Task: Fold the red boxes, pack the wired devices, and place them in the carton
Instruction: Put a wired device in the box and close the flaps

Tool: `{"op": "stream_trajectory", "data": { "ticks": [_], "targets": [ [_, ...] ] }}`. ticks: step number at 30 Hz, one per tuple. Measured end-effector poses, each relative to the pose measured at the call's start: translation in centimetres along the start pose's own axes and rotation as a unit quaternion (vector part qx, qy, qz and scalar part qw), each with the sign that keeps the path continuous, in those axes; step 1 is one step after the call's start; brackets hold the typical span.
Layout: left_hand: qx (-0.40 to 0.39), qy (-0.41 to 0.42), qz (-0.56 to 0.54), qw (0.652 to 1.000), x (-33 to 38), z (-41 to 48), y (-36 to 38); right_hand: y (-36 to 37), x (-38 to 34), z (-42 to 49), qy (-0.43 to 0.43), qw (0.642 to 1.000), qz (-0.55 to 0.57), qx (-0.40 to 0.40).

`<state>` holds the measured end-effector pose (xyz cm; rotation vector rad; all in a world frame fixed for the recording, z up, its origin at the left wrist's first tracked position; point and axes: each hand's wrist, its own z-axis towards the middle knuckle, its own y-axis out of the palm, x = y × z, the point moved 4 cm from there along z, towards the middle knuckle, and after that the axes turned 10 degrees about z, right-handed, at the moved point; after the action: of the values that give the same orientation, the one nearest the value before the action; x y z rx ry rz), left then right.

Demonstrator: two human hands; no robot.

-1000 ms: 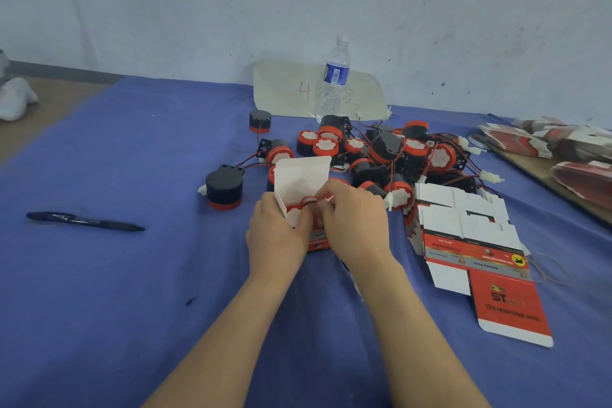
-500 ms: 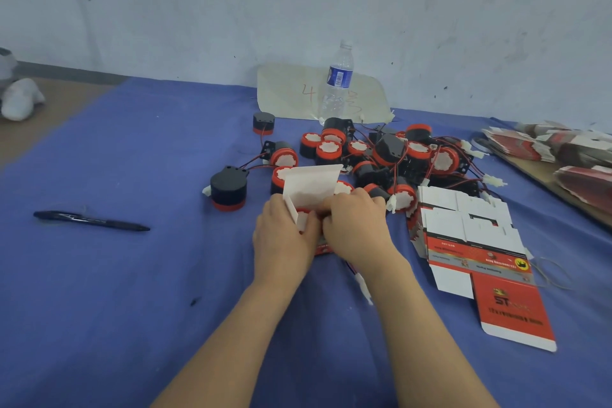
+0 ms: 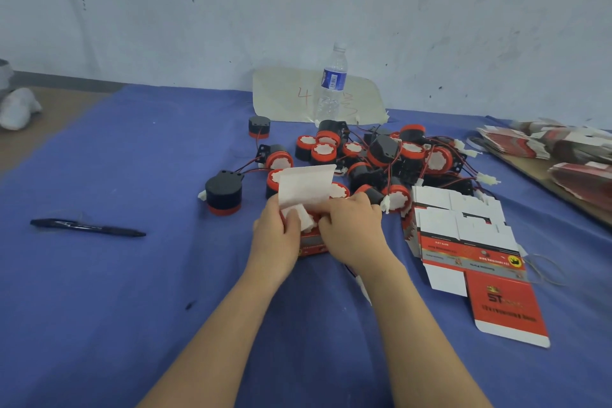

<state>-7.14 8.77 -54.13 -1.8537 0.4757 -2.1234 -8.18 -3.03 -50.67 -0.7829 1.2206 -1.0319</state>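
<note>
On blue cloth (image 3: 132, 275), far centre: heap of devices (image 3: 381, 156), unpacked. Right: flat boxes (image 3: 463, 242), unfolded. Near centre: one box (image 3: 309, 243), lid (image 3: 306, 187) up, grasped by left hand (image 3: 276, 235) and right hand (image 3: 354, 232), apparently mid-packing. No carton in view; most work left.

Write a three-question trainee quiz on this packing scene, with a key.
1. True or false: the small red cardboard box gripped by the left hand and right hand is closed on top.
2. Where does the black plastic pen lie on the blue cloth? A: left of the hands; B: inside the box; C: right of the hands.
3. Fill in: behind the pile of black-and-red round wired devices stands a clear plastic water ____.
Key: 1 false; 2 A; 3 bottle.
</note>
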Motion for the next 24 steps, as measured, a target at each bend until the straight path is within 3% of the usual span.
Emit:
{"op": "stream_trajectory", "data": {
  "ticks": [4, 7, 11, 14, 17, 21, 24],
  "targets": [
    [0.024, 0.016, 0.013, 1.0, 0.0, 0.2, 0.0, -1.5, 1.2, -0.1, 0.028, 0.961, 0.239, 0.135],
    [0.057, 0.024, 0.014, 0.998, 0.2, 0.2, -0.2, -2.6, 2.7, -0.4, 0.077, 0.943, 0.238, 0.221],
    [0.096, 0.039, 0.014, 0.994, 0.2, 0.3, -0.5, -2.1, 2.7, -0.1, 0.059, 0.926, 0.339, 0.156],
    [0.122, 0.056, 0.028, 0.991, 0.1, 0.5, -1.0, -1.8, 2.3, 0.0, 0.004, 0.947, 0.297, 0.122],
    [0.127, 0.069, 0.031, 0.989, 0.0, 0.6, -1.2, -1.5, 2.3, 0.1, 0.006, 0.954, 0.283, 0.101],
    [0.138, 0.048, 0.013, 0.989, -0.4, 0.7, -1.2, -0.8, 2.1, 0.3, 0.054, 0.886, 0.455, 0.069],
    [0.17, 0.094, 0.032, 0.98, 0.1, 0.2, -1.5, -0.5, 2.4, 0.3, 0.083, 0.854, 0.509, 0.072]
  ]
}}
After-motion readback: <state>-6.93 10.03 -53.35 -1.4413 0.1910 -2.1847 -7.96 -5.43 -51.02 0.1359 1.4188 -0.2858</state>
